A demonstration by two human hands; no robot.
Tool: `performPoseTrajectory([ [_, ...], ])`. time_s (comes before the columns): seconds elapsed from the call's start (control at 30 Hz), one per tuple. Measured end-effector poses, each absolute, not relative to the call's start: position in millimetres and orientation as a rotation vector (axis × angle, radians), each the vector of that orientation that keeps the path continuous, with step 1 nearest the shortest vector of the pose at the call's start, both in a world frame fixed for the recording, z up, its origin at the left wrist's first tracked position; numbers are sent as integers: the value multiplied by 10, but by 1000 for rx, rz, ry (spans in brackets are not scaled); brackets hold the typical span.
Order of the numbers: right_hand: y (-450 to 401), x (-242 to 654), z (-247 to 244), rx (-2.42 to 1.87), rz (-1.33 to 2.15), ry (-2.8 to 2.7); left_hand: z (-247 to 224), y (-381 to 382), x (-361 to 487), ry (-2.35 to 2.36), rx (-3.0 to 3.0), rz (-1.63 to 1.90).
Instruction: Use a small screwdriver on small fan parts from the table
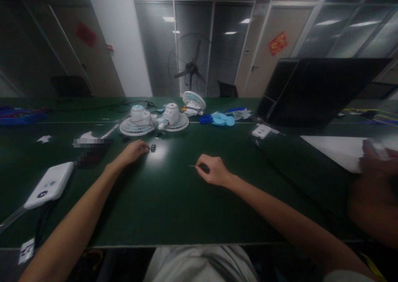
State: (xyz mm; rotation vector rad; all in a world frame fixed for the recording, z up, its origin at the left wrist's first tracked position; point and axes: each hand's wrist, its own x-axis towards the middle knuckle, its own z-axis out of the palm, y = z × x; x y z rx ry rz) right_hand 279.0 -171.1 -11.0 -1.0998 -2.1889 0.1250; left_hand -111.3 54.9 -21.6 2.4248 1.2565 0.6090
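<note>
Carefully: left hand (134, 151) pinched small black part (153, 148); right hand (214, 171) pinched thin pin (192, 166) pointing 9 o'clock; steady alignment needed.

Office; glass partitions (224, 45); long green worktable (174, 207).
</note>
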Motion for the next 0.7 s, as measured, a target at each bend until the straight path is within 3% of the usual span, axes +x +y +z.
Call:
performPoseTrajectory([
  [0.33,-1710,2791,-115,-1105,125,-2189,-270,555,-1028,1250,2356,811],
  [0.7,-1704,2788,-121,-1109,99,-2185,-328,585,-940,1200,2440,787],
])
